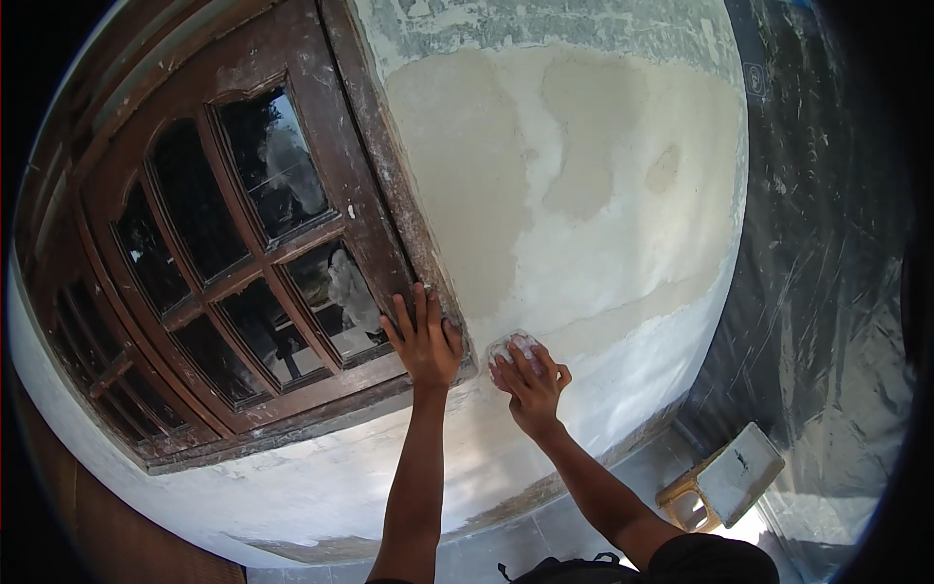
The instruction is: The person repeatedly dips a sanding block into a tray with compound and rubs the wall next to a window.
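My left hand [425, 341] lies with spread fingers against the lower right corner of the brown wooden window frame [384, 209]. To its right, my right hand [532, 384] grips a crumpled, whitish-pink wad [514, 352], perhaps cloth or sponge, and presses it to the plastered wall [486, 282] just beside the frame's corner. Damp-looking beige patches and smoother white areas cover the wall above both hands. The fingers of my right hand curl over the wad and hide part of it.
Dark plastic sheeting [808, 243] hangs along the right side. At the lower right, a whitish tray [741, 474] rests on a yellowish stool [686, 506]. Grey floor tiles [520, 540] run below the wall. Glass panes [275, 161] fill the window.
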`<move>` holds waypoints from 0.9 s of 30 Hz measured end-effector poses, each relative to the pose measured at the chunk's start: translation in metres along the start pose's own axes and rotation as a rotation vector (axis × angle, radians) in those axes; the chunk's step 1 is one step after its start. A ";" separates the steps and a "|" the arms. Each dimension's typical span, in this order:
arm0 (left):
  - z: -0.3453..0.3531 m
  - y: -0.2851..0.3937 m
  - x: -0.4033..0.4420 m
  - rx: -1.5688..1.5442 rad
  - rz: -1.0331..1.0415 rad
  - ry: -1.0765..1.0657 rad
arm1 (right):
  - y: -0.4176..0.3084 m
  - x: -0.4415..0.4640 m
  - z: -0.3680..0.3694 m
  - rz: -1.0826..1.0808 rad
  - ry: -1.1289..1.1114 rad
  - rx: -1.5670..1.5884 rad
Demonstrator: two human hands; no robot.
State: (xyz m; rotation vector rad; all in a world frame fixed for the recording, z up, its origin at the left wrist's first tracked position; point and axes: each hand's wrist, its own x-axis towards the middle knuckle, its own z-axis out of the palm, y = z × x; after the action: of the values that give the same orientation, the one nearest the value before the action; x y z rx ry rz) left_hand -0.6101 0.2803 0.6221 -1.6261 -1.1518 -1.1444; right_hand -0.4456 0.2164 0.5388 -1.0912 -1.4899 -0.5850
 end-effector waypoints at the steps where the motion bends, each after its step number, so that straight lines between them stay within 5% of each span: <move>1: 0.001 0.001 0.001 0.000 -0.009 0.020 | -0.001 0.001 -0.005 0.002 0.018 0.003; 8: -0.002 0.001 0.003 -0.017 0.008 -0.005 | -0.028 0.105 -0.009 -0.081 0.214 0.065; 18: 0.001 0.001 0.000 0.014 -0.026 -0.004 | 0.017 -0.026 -0.018 -0.065 -0.099 0.044; 23: 0.000 0.002 0.001 0.016 -0.027 0.006 | 0.007 0.098 -0.030 -0.090 0.187 0.068; 27: 0.001 0.002 0.001 0.022 -0.003 0.022 | 0.016 0.119 -0.004 -0.112 0.139 0.034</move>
State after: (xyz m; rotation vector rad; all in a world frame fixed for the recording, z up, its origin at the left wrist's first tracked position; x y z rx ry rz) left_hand -0.6082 0.2811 0.6223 -1.5923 -1.1496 -1.1453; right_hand -0.4207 0.2566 0.6488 -0.9263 -1.4407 -0.6976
